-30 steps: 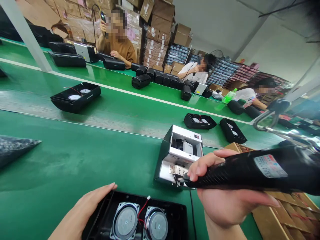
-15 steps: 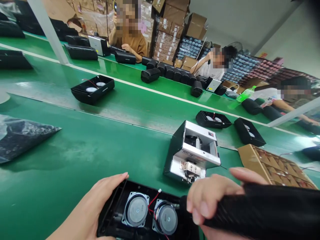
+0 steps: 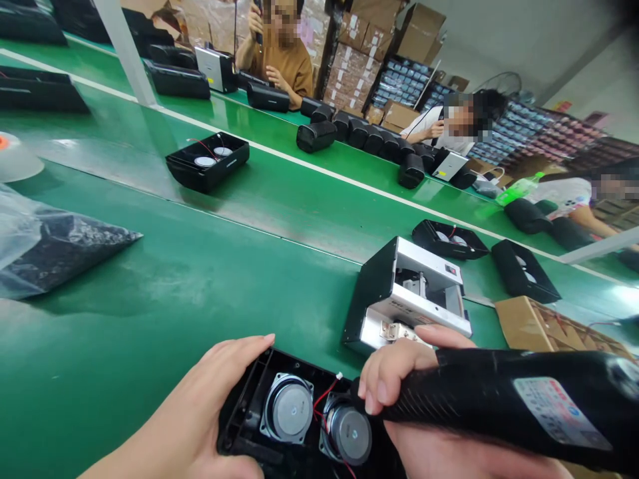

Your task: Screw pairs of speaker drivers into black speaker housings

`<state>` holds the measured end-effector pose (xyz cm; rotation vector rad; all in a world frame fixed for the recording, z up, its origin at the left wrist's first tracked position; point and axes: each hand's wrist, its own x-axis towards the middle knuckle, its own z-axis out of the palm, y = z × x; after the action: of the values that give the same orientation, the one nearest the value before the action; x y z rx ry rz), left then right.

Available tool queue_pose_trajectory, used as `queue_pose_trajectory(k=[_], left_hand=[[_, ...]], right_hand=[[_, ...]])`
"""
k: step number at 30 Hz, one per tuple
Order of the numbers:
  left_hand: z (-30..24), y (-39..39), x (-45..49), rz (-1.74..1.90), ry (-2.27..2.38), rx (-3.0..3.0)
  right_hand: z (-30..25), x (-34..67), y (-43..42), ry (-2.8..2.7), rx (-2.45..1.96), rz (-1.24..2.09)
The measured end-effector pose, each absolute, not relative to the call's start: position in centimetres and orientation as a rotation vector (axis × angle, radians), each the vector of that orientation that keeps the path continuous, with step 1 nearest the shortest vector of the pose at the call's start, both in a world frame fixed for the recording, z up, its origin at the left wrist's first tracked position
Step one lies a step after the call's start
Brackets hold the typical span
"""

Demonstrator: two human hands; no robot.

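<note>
Screwdriver [image 3: 479, 389] has moved over the housing [image 3: 294, 459], tip hidden.

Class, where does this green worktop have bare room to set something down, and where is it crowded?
The widest patch lies between the plastic bag, the left hand and the silver machine. Farther back, another stretches from the centre-left open case toward the machine. Crowded: around the right hand, with tool, speaker housing, machine and carton.

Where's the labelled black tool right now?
In the head view, the black tool is at lower right, gripped in the right hand, its front end by the right speaker.
</note>
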<state>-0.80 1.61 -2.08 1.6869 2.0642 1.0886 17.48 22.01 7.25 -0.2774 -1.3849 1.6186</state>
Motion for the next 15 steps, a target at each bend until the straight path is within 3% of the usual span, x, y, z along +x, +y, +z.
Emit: queue_pose_trajectory(k=[15], left_hand=[[-2.8,1.7,-0.4,1.162,2.001,1.615]], right_hand=[[6.5,17.8,21.7,-1.424,-0.251,1.574]])
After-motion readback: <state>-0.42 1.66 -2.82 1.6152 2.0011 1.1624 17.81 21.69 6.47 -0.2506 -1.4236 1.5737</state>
